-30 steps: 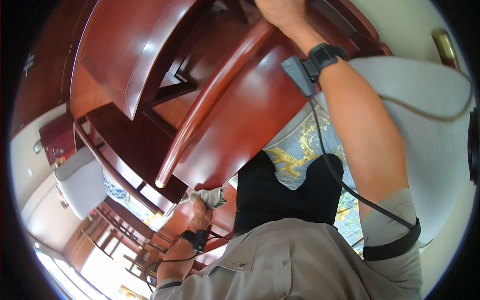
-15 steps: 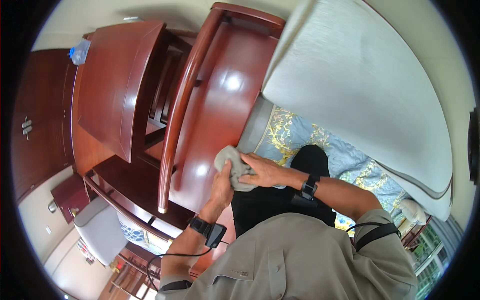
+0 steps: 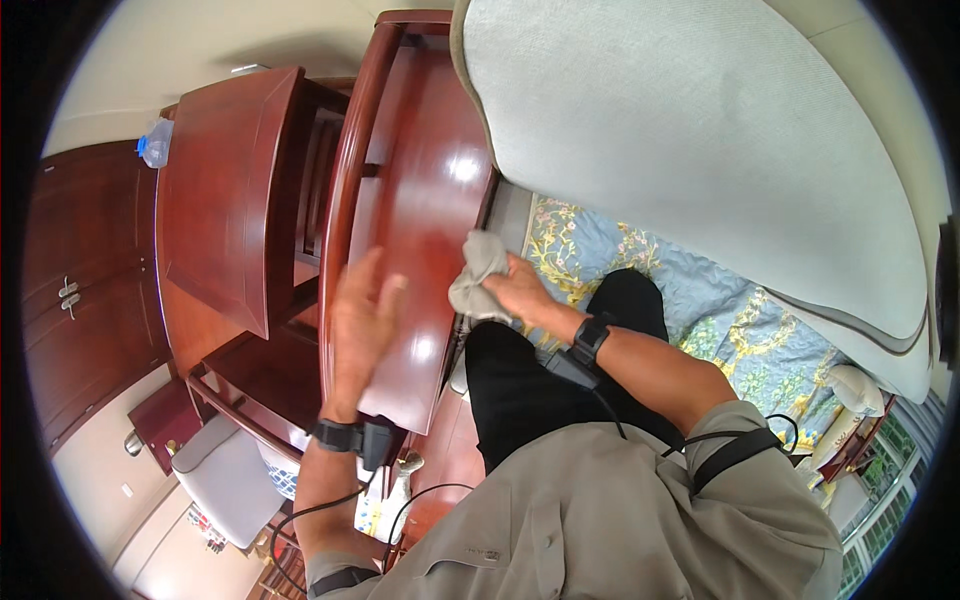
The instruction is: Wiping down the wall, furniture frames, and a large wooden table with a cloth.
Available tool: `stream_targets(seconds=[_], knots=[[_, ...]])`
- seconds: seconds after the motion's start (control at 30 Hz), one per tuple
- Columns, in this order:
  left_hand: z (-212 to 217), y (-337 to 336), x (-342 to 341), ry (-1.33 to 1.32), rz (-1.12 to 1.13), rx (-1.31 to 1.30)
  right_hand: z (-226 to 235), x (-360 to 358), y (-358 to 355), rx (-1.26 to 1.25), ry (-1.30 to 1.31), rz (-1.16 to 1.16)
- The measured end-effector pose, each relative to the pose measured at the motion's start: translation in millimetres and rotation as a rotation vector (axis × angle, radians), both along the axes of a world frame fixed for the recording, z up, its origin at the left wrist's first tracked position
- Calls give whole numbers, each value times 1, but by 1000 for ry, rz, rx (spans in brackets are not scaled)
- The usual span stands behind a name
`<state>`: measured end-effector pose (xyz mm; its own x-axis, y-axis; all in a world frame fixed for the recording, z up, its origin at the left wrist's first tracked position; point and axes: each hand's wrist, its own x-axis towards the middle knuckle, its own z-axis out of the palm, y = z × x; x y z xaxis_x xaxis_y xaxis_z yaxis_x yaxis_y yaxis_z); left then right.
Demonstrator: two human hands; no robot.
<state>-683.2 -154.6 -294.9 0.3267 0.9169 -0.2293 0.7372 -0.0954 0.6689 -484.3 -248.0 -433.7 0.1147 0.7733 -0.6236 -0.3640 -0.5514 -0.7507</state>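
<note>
A crumpled beige-grey cloth (image 3: 480, 272) is bunched in my right hand (image 3: 522, 292), whose fingers close round its right side. The cloth hangs over the right edge of a glossy red-brown wooden bench seat (image 3: 425, 215). My left hand (image 3: 362, 325) holds nothing, its fingers apart and slightly blurred. It is over the left part of the bench seat, near the rounded wooden armrest (image 3: 345, 190). Both wrists carry black strapped devices with cables.
A large pale grey cushion (image 3: 690, 120) lies at the upper right, by a blue floral cover (image 3: 650, 260). On the left stands a red-brown wooden table (image 3: 220, 200) with a clear plastic bottle (image 3: 155, 143) at its far edge. Dark wooden doors (image 3: 95, 290) are further left.
My left hand has let go of the cloth and moved left over the bench. My right hand has carried the cloth slightly up and away. The view has shifted a little.
</note>
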Motion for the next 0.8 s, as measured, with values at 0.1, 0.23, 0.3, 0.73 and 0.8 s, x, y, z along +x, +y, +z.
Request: stream_targets(seconds=[0.1, 0.23, 0.3, 0.73, 0.8], knots=[[22, 27, -23, 221, -83, 359, -21, 34, 17, -10, -60, -54], [0, 25, -65, 303, -76, 263, -63, 53, 47, 72, -196, -54], [-7, 18, -81, 300, -91, 278, -29, 37, 51, -38, -161, 3], [-47, 27, -97, 161, 67, 174, -125, -133, -130, -271, 123, 601], [-46, 31, -88, 146, 91, 120, -149, -119, -138, -12, 192, 678]])
